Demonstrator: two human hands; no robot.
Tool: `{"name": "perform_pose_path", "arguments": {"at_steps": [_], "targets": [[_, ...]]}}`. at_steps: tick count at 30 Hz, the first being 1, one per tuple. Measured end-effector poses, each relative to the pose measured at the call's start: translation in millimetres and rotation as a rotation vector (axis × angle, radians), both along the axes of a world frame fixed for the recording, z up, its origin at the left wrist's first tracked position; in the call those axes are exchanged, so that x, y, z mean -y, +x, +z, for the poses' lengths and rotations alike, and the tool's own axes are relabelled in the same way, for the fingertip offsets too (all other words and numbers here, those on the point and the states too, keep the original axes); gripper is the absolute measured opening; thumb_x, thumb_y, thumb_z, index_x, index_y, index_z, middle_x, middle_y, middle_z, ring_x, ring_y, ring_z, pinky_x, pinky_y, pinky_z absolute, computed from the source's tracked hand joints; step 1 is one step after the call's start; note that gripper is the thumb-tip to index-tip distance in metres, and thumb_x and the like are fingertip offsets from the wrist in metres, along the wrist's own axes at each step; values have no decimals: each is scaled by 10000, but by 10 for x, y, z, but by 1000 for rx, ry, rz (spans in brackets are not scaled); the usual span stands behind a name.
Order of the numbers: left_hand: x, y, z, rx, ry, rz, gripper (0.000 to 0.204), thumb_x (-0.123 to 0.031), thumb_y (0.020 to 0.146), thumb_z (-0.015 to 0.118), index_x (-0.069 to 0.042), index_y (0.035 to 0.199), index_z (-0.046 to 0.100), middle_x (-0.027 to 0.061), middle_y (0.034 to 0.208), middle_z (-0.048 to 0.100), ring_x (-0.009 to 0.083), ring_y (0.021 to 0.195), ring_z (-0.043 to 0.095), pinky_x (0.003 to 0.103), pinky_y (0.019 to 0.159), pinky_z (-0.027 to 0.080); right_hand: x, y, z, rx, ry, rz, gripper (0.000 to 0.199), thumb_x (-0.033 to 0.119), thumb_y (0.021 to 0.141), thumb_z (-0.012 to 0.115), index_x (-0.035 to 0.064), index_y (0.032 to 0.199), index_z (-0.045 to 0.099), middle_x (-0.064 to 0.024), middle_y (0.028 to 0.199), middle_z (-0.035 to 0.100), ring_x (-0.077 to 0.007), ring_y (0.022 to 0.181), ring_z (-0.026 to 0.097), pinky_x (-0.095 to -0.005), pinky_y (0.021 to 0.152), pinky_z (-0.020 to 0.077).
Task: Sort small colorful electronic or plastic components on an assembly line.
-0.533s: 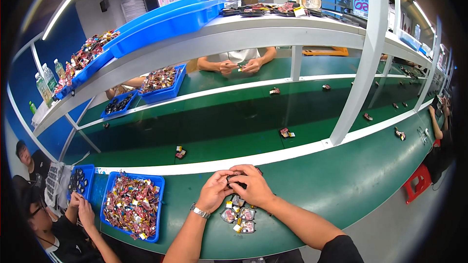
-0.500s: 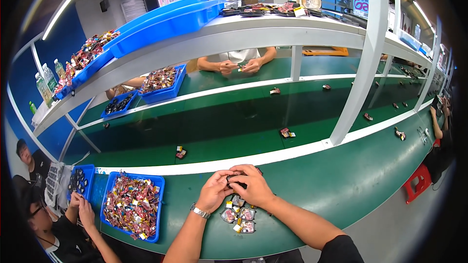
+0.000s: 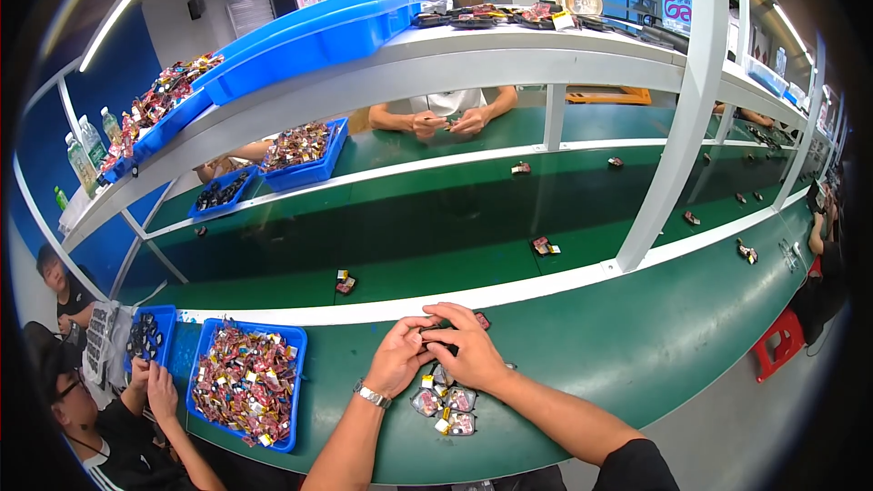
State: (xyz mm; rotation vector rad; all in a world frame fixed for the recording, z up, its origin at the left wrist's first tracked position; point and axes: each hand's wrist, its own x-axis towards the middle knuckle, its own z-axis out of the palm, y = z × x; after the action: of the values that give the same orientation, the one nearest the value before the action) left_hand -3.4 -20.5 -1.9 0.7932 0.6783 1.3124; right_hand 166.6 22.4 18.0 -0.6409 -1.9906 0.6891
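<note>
The left hand (image 3: pixel 400 359) and the right hand (image 3: pixel 468 350) meet over the glossy green bench (image 3: pixel 564 345), both with fingertips drawn together, and their shared grip is pinching a small black part (image 3: pixel 440 345), mostly covered by the fingers, so its exact shape cannot be told. A silver metal wristwatch (image 3: pixel 371 394) circles the left wrist. On the bench, below the right hand, a cluster of small, rounded, clear-and-dark cases with reddish insides and yellow-and-white tags (image 3: pixel 461 400) lies close together. A small red-and-dark piece (image 3: pixel 483 320) shows just beyond the right hand's fingers.

To the left, well apart from the hands, a rectangular blue plastic tray (image 3: pixel 301 373) is heaped with small red, yellow and white pieces (image 3: pixel 244 382). Near it stands a smaller blue plastic tray (image 3: pixel 170 320) with black parts in it, and beside that a co-worker's hands (image 3: pixel 152 384) are held close together. Beyond a long white rail (image 3: pixel 400 311), small dark-and-red pieces with pale tags (image 3: pixel 546 246) lie spaced out along a green strip (image 3: pixel 436 264).
</note>
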Motion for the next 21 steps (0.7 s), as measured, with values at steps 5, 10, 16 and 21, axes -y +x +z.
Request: {"name": "perform_pose_path", "arguments": {"at_steps": [5, 10, 16, 21], "targets": [[-11, 39, 21, 57, 41, -20, 279, -155, 960, 576, -60, 1208, 491, 133, 1391, 482, 241, 1186, 546, 450, 1015, 456, 0, 21, 43, -2, 12, -38, 200, 44, 772, 682, 52, 968, 721, -105, 1285, 580, -332, 1243, 481, -418, 1029, 417], [-1, 64, 20, 67, 12, -23, 270, -146, 961, 569, -57, 1200, 482, 135, 1392, 486, 248, 1204, 533, 462, 1034, 437, 5, 34, 40, -28, 15, -69, 160, 40, 756, 687, 56, 912, 721, -92, 1232, 613, -313, 1224, 501, -408, 1010, 434], [-1, 54, -38, 84, 31, 6, 263, -136, 975, 539, -57, 1217, 473, 128, 1384, 486, 242, 1198, 538, 445, 1033, 440, -13, 3, 34, -25, 12, -15, 208, 31, 758, 682, 48, 963, 712, -103, 1246, 602, -329, 1239, 487, -409, 1021, 426], [4, 123, 19, 91, -7, 58, 256, -122, 972, 534, -60, 1212, 469, 128, 1337, 505, 234, 1169, 544, 446, 1025, 445, -18, 10, 34, -13, 54, -39, 206, 34, 768, 686, 39, 974, 699, -104, 1209, 606, -323, 1192, 516, -405, 985, 446]]}}
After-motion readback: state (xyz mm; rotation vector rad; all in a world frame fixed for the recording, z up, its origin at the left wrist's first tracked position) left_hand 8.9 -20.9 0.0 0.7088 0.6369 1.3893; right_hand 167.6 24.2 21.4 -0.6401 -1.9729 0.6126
